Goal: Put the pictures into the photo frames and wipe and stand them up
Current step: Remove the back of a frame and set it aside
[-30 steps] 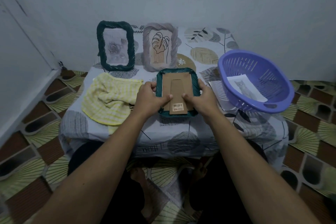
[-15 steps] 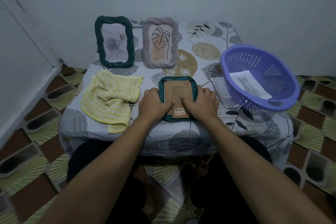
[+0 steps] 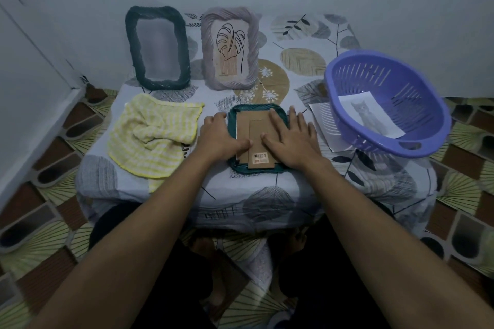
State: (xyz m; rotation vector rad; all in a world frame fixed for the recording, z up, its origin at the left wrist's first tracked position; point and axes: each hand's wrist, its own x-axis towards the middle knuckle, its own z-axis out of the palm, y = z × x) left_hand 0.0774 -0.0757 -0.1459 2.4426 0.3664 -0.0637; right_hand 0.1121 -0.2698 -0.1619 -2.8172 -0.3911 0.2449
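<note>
The tabletop [image 3: 267, 195], draped in a leaf-printed cloth, carries everything. Near its right edge the slotted purple plastic basket [image 3: 385, 75] holds a printed cat picture [image 3: 371, 117]. At the left edge lies the crumpled yellow checked cloth [image 3: 152, 136]. Along the back edge stand the dark green rope-rimmed frame [image 3: 157, 48] and the grey rope-rimmed frame with a leaf drawing [image 3: 231, 48].

Your teal rope-rimmed frame [image 3: 232, 125] lies face down at the front edge, its brown cardboard backing [image 3: 254, 131] upward. Your left hand [image 3: 219, 136] curls at its left rim, thumb on the backing; your right hand [image 3: 291, 136] rests spread flat on it, gripping nothing. The frame looks light and stiff, its glazing probably fragile, so lift by the rims. A barcode sticker [image 3: 260, 155] sits low on the backing; its print is unreadable.
</note>
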